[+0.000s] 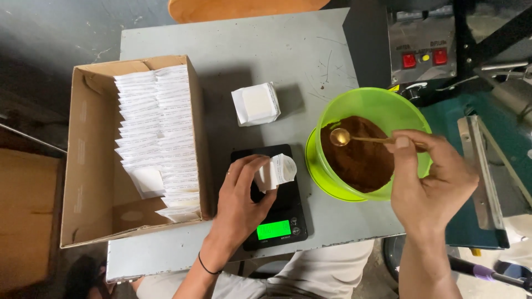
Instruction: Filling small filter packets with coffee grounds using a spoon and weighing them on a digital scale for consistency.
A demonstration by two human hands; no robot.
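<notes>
I am looking down on a grey, scratched metal table, and my left hand is holding a small white paper filter sachet over a black digital kitchen scale with a lit green display. The fingers of that hand are curled round the sachet, thumb on one side and the others on the far side, clamped on it so that its open end is tilting toward the right. My right hand is gripping the thin handle of a small gold-coloured metal spoon, thumb and fingertips pinched together on it; the round bowl of the spoon is hovering above the brown ground powder that is filling a bright green round plastic bowl, which is sitting just beside the scale on its right. A second white folded sachet is lying on the table behind the scale, well apart from both hands. To the left, an open brown cardboard box is standing on the table edge, packed with rows of flat white sachets. Beyond the bowl, a grey machine panel with red switches is showing at the upper right
</notes>
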